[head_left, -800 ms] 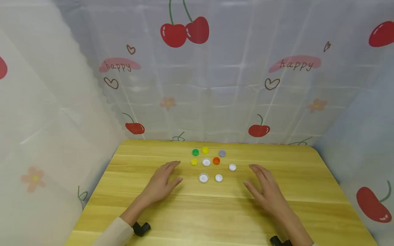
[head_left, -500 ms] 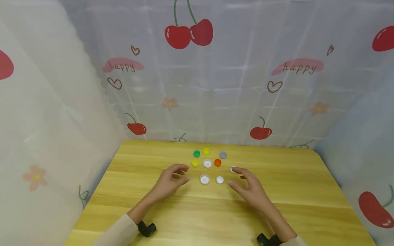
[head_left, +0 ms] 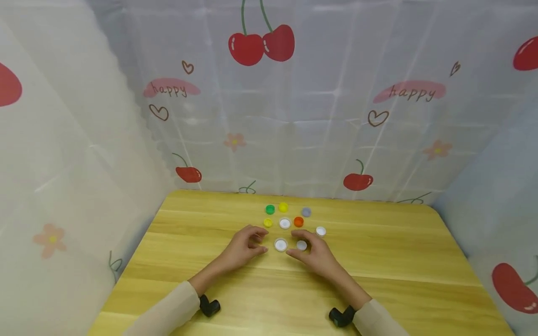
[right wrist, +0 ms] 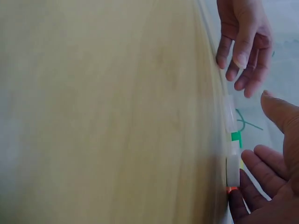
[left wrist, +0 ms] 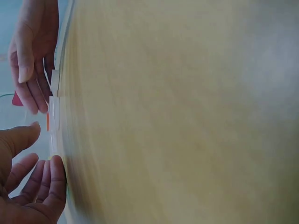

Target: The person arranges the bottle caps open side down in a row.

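Note:
My left hand (head_left: 241,247) is just left of a round white cap with a clear rim (head_left: 280,244), its thumb and loosely bent fingers spread apart around nothing. From the right, my right hand (head_left: 318,254) reaches over a smaller white cap (head_left: 301,245), which shows between the thumb and the forefinger. Its fingertips come near the clear-rimmed cap's right side. In the right wrist view a white cap (right wrist: 232,171) stands beside the right fingers, with a gap between thumb and fingers. The left wrist view shows the left fingers (left wrist: 57,179) low beside the tabletop.
Behind the hands lie another clear-rimmed white cap (head_left: 285,223), an orange cap (head_left: 298,221), two yellow caps (head_left: 268,223), a green cap (head_left: 270,209) and a purple cap (head_left: 306,212). One white cap (head_left: 321,231) lies farther right. A cherry-print curtain (head_left: 286,140) borders the wooden table (head_left: 260,303).
Both hands have moved inward toward the white caps, the right hand much farther, passing the rightmost white cap. Their fingers have bent somewhat. The caps keep their places on the table.

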The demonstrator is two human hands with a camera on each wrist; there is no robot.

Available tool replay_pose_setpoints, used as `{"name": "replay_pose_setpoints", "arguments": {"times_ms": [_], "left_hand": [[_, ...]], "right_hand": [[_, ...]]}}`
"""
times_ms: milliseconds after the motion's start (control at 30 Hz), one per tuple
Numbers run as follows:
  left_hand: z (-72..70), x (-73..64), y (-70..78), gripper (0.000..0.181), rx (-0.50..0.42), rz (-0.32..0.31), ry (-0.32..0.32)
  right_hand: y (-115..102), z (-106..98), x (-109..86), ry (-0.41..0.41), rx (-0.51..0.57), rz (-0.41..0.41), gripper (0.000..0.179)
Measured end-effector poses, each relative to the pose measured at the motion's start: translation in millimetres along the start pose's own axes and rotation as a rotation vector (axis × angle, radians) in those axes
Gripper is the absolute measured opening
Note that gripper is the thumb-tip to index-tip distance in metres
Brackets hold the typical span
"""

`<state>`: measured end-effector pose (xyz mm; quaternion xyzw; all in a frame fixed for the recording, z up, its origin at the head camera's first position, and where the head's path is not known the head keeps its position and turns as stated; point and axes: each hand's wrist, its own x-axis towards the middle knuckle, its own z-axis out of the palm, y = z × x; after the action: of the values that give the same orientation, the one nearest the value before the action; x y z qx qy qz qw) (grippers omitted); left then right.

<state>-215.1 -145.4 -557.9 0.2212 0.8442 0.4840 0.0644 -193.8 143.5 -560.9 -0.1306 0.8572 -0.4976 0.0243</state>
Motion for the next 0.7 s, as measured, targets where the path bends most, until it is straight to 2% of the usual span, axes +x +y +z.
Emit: {"name": "replay_pose_setpoints", "arguments": {"times_ms": [167, 400, 700], "left_hand": [[3.8, 8.0, 1.5, 0.048, 0.032, -0.023, -0.049], [7.3, 17.3, 1.2, 0.044, 0.069, 0.0, -0.077], [12.1, 23.2, 2.5, 0.034, 0.142, -0.015, -0.097]], "right_hand": [[2.7, 7.5, 10.4, -0.019, -0.084, -0.021, 0.06], [2.4, 13.5, 19.4, 0.007, -0.179, -0.088, 0.052], [2.4, 17.3, 20.8, 0.016, -0.209, -0.146, 0.036]]}}
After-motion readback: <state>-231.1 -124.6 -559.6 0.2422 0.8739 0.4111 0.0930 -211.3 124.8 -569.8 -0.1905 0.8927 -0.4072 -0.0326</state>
